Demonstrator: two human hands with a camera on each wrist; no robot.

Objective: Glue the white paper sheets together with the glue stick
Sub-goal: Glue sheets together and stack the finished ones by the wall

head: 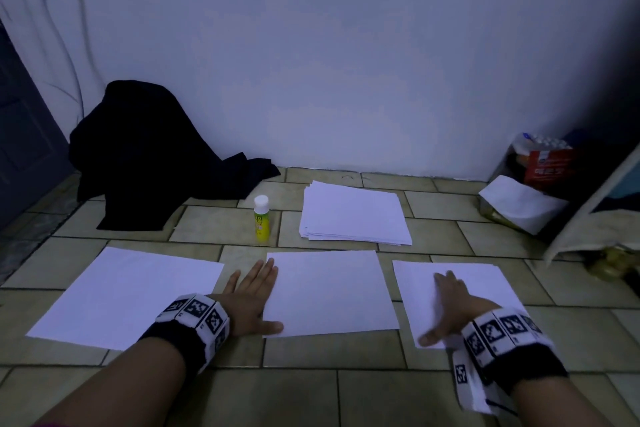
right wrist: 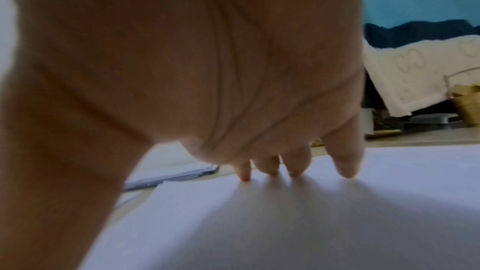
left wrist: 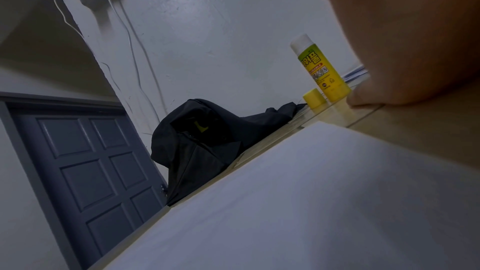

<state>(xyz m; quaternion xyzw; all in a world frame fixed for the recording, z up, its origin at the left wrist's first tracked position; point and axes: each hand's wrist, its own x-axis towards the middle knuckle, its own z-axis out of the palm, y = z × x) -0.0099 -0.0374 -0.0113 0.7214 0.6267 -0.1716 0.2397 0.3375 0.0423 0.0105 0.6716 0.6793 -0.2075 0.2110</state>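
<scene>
White paper sheets [head: 330, 291] on tiled floor [head: 398, 399]

Glue stick [left wrist: 320, 68], standing upright on the tiled floor [head: 381, 392] beside a small yellow cap [left wrist: 314, 98]: the yellow label carries large red Korean characters, too tilted to read with certainty; beneath them runs a red band with white capitals ending in "ABLE", followed by small pictograms and fine print too small to read. Wristbands [head: 194, 315] on both wrists: black-and-white square fiducial markers with tiny characters beside them, illegible. Red package [head: 547, 163] near the floor's far right corner: white printing, too blurred to read.
</scene>
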